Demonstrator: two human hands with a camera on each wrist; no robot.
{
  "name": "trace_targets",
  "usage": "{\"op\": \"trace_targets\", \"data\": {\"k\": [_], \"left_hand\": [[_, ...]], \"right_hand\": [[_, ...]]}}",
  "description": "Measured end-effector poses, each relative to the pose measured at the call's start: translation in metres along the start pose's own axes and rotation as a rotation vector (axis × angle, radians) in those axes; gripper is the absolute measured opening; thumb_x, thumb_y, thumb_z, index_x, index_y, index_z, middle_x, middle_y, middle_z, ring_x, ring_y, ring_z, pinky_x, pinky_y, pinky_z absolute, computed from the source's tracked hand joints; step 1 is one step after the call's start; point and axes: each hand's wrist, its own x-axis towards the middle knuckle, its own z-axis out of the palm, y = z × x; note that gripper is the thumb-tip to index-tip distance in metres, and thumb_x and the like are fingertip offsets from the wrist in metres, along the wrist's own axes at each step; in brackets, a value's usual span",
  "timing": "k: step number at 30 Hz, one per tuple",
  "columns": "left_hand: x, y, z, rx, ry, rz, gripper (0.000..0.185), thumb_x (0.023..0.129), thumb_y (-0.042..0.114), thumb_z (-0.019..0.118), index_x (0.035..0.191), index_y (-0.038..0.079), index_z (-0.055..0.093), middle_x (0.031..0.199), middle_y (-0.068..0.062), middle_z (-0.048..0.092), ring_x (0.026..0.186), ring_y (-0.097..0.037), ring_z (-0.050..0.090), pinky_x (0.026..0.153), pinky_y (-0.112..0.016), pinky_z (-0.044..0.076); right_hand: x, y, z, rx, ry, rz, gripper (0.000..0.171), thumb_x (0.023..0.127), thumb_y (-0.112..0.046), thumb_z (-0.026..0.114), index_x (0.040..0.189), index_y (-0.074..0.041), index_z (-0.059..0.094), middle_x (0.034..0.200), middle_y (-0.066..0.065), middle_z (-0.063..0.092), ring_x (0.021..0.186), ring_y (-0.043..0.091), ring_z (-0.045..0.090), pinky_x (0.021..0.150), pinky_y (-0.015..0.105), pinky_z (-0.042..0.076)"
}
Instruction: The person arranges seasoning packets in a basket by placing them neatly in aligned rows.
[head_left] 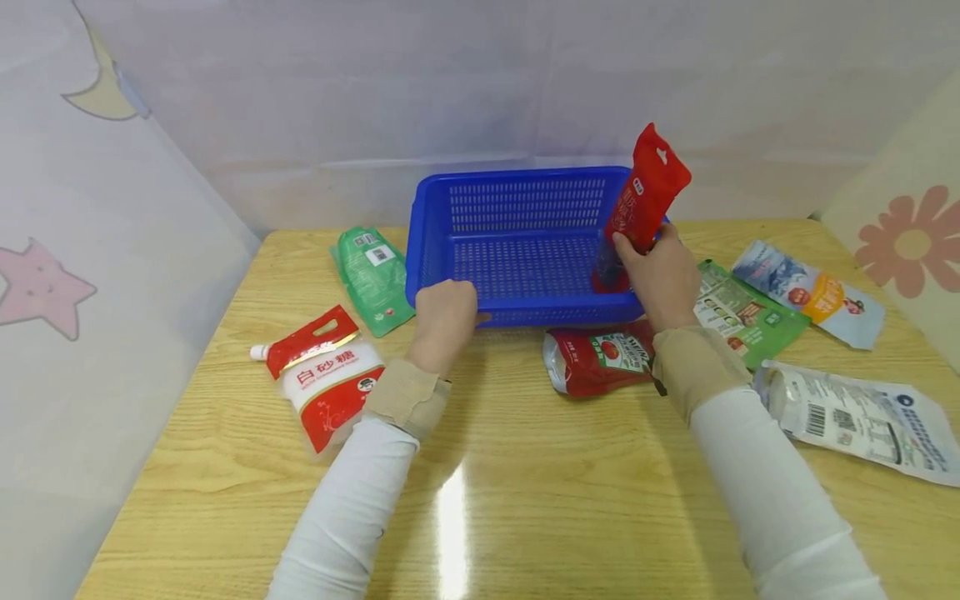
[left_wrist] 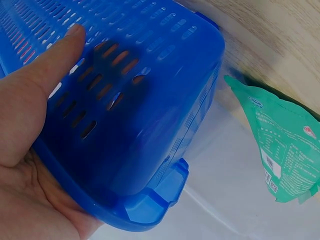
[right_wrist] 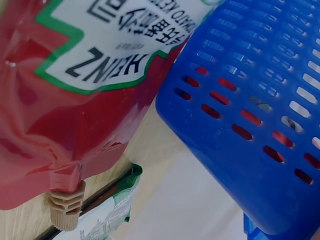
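A blue plastic basket (head_left: pixel 525 315) with slotted walls stands at the back of the table. My left hand (head_left: pixel 446 319) grips its front rim near the left corner; the left wrist view shows the thumb along the outside of the slotted wall (left_wrist: pixel 165 100). At the basket's right end, my right hand (head_left: pixel 663 275) holds a red packet (head_left: pixel 651 192) upright and slightly tilted, its lower end inside. Below the right hand, a red Heinz ketchup pouch (head_left: pixel 603 360) lies against the basket's front; its capped spout (right_wrist: pixel 66 210) shows in the right wrist view.
Left of the basket lie a green pouch (head_left: pixel 375 279) and a red-and-white sugar bag (head_left: pixel 330 375) with a white cap. To the right are a green packet (head_left: pixel 750 317), a blue, white and orange packet (head_left: pixel 810 292) and a white packet (head_left: pixel 855 421). A pale wall (head_left: pixel 360 108) rises behind.
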Motion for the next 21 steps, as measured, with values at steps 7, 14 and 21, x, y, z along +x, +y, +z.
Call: {"op": "trace_targets", "data": {"k": [7,14,21], "left_hand": [[0.0,-0.003,-0.002,0.002,0.011,-0.011,0.04,0.082,0.045,0.069,0.089,0.007,0.073,0.086,-0.01,0.074,0.08,-0.026,0.072,0.062,-0.039,0.057],[0.0,-0.002,-0.003,0.001,0.022,-0.012,0.039,0.081,0.045,0.07,0.087,0.007,0.073,0.084,-0.01,0.074,0.078,-0.026,0.072,0.061,-0.039,0.056],[0.001,0.001,0.0,0.01,0.009,-0.002,0.039,0.082,0.046,0.069,0.086,0.008,0.074,0.082,-0.008,0.074,0.076,-0.023,0.072,0.061,-0.037,0.056]], "right_hand": [[0.0,-0.004,0.0,0.039,0.034,-0.019,0.081,0.091,-0.06,0.046,0.148,-0.005,0.026,0.136,0.021,0.055,0.111,0.039,0.061,0.088,0.053,0.052],[-0.003,-0.001,-0.001,0.233,0.091,-0.026,0.093,0.087,-0.061,0.052,0.153,-0.014,0.005,0.149,0.012,0.04,0.129,0.029,0.049,0.102,0.048,0.046],[-0.01,0.013,0.002,0.565,0.282,-0.158,0.075,0.089,-0.043,0.06,0.145,-0.019,0.017,0.118,-0.007,0.035,0.101,0.009,0.046,0.091,0.023,0.041]]}}
